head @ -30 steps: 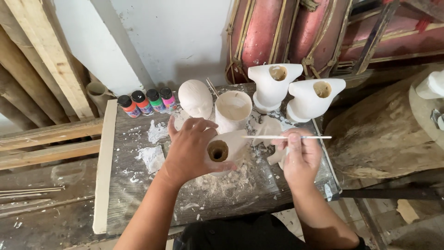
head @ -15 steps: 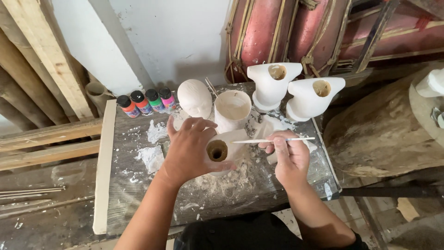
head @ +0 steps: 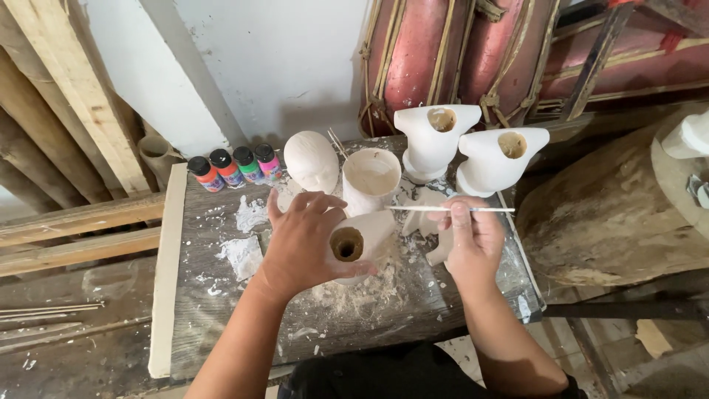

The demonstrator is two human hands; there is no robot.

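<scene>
A grey work table (head: pixel 221 295), covered with white dust and crumbs, carries everything here. At its far right corner stand two white bust forms (head: pixel 432 140) (head: pixel 498 159), each with a round hole on top; the holes look hollow and brownish inside, and what is in them cannot be seen. Near the middle of the far edge stands a white head form (head: pixel 310 160), and just beside it, on its right, a white cup-shaped mould (head: pixel 371 179) that is open upward and shows only a pale, smooth inside. In the centre of the table the left hand (head: pixel 303 240) is clamped around a white plaster piece (head: pixel 362 247), which lies tilted with its round opening toward the camera; the hole is dark brown inside and seems empty. The right hand (head: pixel 473 240), near the right edge, has its fingers pinched together on a thin white stick (head: pixel 436 209), held level, its tip pointing left, above the plaster piece. At the far left corner four small paint bottles (head: pixel 233 168) stand in a row, with black caps and with orange, red, green and pink paint inside.
</scene>
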